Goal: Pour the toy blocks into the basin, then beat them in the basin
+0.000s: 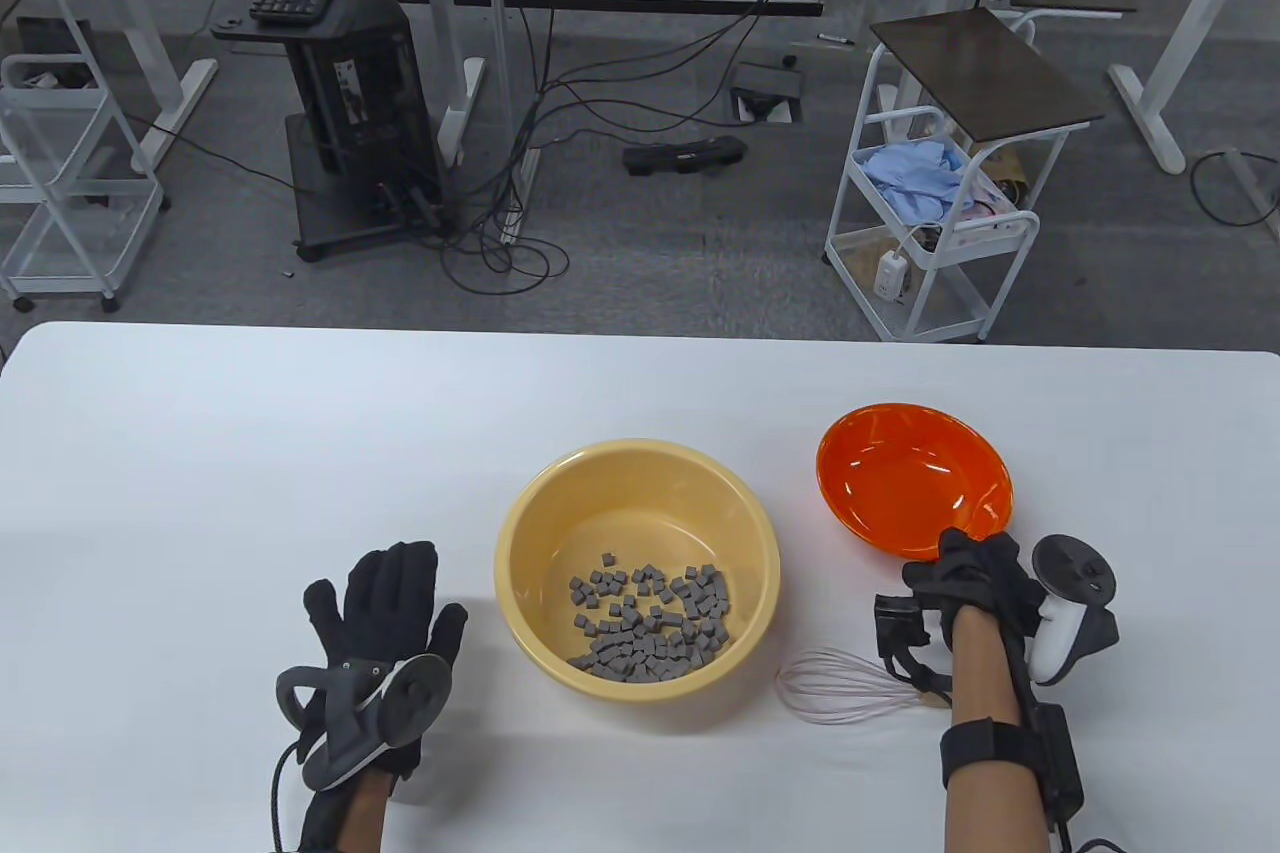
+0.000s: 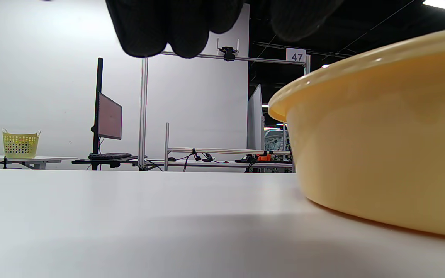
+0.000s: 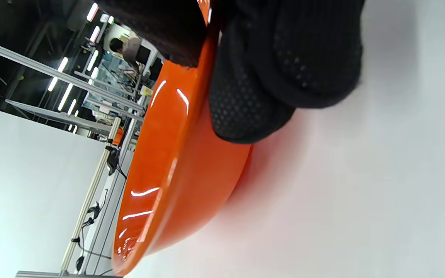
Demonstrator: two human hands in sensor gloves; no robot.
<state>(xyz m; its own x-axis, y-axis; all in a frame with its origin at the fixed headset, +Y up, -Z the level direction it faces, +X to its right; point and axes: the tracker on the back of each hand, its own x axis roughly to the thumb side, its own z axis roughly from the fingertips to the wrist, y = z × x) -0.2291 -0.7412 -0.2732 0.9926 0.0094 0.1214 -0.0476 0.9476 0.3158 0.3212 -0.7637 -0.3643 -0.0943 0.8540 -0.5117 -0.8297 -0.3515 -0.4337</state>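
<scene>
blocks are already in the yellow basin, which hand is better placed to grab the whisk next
Right, probably. The wire whisk lies beside the right hand, though that hand grips the empty orange plastic bowl by its rim. The left hand rests flat beyond the yellow plastic basin.

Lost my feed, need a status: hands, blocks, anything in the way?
Left hand open, flat on table. Right hand grips orange bowl rim; bowl empty. Blocks in yellow basin. Whisk untouched beside basin, nothing blocking.

Grey blocks [image 1: 650, 618] in yellow basin [image 1: 520, 533], right hand [image 1: 975, 583] gripping orange bowl [image 1: 900, 473], whisk [image 1: 850, 688] beside
</scene>
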